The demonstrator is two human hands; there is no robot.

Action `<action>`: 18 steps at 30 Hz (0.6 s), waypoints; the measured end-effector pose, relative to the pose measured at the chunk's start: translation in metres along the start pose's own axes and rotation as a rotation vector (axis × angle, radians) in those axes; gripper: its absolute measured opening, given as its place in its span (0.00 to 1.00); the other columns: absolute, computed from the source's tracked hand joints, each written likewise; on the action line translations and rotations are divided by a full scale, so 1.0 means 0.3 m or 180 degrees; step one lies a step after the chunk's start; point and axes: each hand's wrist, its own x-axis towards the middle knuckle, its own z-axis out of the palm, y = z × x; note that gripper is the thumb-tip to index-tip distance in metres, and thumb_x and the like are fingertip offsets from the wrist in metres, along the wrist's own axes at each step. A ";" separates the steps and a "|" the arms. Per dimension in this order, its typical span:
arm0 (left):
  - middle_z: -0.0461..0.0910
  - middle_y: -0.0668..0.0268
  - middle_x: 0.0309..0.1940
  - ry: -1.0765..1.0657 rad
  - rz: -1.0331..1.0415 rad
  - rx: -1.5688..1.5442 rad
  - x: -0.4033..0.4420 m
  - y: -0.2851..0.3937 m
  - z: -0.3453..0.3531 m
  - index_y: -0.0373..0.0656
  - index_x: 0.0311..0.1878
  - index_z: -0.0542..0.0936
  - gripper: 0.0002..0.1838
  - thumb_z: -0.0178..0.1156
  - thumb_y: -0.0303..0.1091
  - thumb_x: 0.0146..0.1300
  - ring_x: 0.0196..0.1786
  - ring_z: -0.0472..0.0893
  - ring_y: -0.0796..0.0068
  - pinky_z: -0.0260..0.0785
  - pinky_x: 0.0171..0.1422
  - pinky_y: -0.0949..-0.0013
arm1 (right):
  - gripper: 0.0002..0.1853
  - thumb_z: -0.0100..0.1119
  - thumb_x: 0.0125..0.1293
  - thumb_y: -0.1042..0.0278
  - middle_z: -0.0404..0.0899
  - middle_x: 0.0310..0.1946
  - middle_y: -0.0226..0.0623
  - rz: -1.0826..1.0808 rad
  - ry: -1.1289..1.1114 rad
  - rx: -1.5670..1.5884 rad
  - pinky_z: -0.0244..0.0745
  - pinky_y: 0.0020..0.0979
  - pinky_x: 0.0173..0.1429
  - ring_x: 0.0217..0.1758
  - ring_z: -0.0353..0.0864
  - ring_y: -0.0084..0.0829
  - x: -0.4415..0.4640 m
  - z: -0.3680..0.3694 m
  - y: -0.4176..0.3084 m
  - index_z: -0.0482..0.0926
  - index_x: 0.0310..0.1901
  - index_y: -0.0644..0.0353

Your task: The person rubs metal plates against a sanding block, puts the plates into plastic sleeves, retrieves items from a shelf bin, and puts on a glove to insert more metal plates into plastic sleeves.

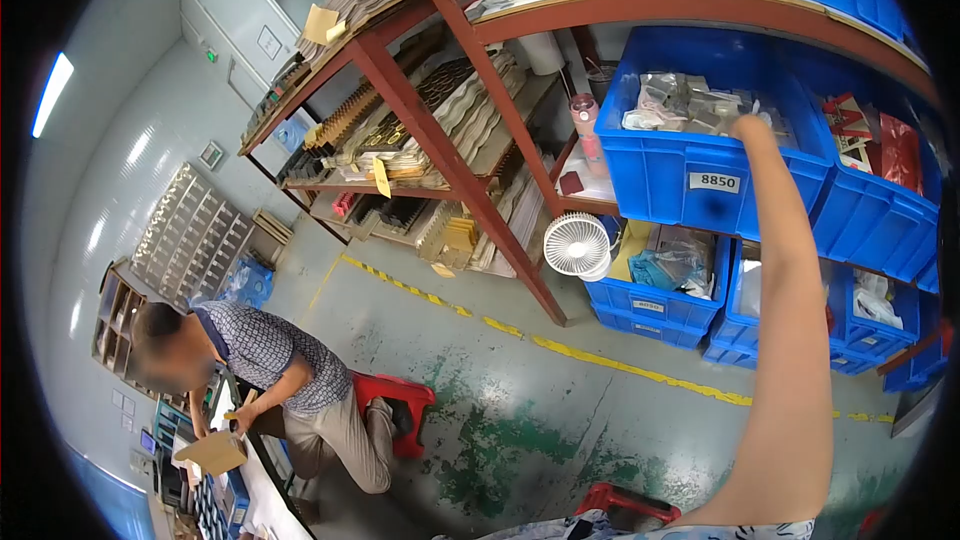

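My right arm stretches up from the lower right. My right hand point(752, 127) is over the near rim of a blue plastic bin point(650, 175) labelled 8850, at the clear plastic bags point(690, 105) inside it. The fingers are small and partly hidden at the bin's edge, so whether they grip a bag does not show. The bags hold small pale and grey pieces that I cannot make out. My left hand is out of view.
Beside this bin stands another blue bin point(870, 205) with red packets; more bins sit below. A white fan point(577, 245) and pink bottle point(586, 127) are left of it. Red stools point(400, 405) stand on the floor. A co-worker point(290, 370) sits holding a brown cardboard piece point(212, 453).
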 end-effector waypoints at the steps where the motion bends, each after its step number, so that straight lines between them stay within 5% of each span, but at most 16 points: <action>1: 0.81 0.51 0.33 0.0077 0.0153 -0.0014 0.010 -0.054 0.043 0.38 0.43 0.81 0.14 0.54 0.38 0.66 0.36 0.79 0.53 0.70 0.40 0.55 | 0.22 0.52 0.63 0.59 0.74 0.62 0.43 0.0038 0.0034 -0.0053 0.70 0.42 0.64 0.64 0.74 0.43 -0.005 -0.003 0.004 0.80 0.55 0.59; 5: 0.80 0.54 0.34 -0.0360 -0.0091 -0.0121 0.055 -0.138 0.131 0.36 0.44 0.77 0.12 0.49 0.33 0.68 0.37 0.78 0.59 0.69 0.43 0.57 | 0.21 0.53 0.63 0.60 0.74 0.62 0.43 0.0269 0.0143 -0.0250 0.70 0.42 0.64 0.64 0.74 0.43 -0.022 -0.014 0.022 0.80 0.55 0.58; 8: 0.79 0.57 0.32 0.0209 0.0977 0.1094 0.083 -0.258 0.252 0.38 0.42 0.78 0.11 0.46 0.31 0.67 0.36 0.78 0.61 0.71 0.41 0.58 | 0.21 0.53 0.63 0.60 0.74 0.61 0.43 0.0401 0.0255 -0.0298 0.70 0.43 0.65 0.64 0.73 0.43 -0.033 -0.026 0.041 0.80 0.55 0.58; 12: 0.77 0.65 0.31 -0.0004 0.0119 0.0480 0.057 -0.080 0.080 0.46 0.44 0.76 0.09 0.46 0.31 0.67 0.33 0.77 0.66 0.72 0.38 0.64 | 0.20 0.54 0.63 0.61 0.74 0.61 0.43 0.0548 0.0421 -0.0360 0.69 0.43 0.65 0.65 0.73 0.43 -0.036 -0.040 0.076 0.80 0.55 0.57; 13: 0.77 0.65 0.31 0.0020 0.0076 0.0471 0.067 -0.158 0.127 0.46 0.44 0.76 0.09 0.46 0.31 0.67 0.33 0.77 0.66 0.72 0.38 0.64 | 0.20 0.54 0.63 0.63 0.73 0.63 0.42 0.0659 0.0480 -0.0299 0.69 0.44 0.66 0.66 0.71 0.42 -0.009 -0.038 0.108 0.80 0.56 0.57; 15: 0.79 0.65 0.33 -0.0065 0.0717 0.2115 0.129 -0.440 0.300 0.47 0.42 0.78 0.09 0.49 0.33 0.67 0.34 0.78 0.66 0.72 0.38 0.62 | 0.20 0.54 0.63 0.65 0.71 0.64 0.41 0.0754 0.0566 -0.0219 0.68 0.46 0.66 0.68 0.70 0.42 -0.010 -0.073 0.135 0.79 0.57 0.56; 18: 0.81 0.68 0.35 0.0208 0.0641 0.2236 0.107 -0.551 0.354 0.49 0.41 0.80 0.09 0.50 0.35 0.66 0.35 0.79 0.69 0.71 0.37 0.62 | 0.19 0.54 0.62 0.67 0.71 0.64 0.42 0.1321 0.0139 -0.0014 0.69 0.44 0.65 0.67 0.69 0.44 -0.076 -0.112 0.123 0.79 0.55 0.58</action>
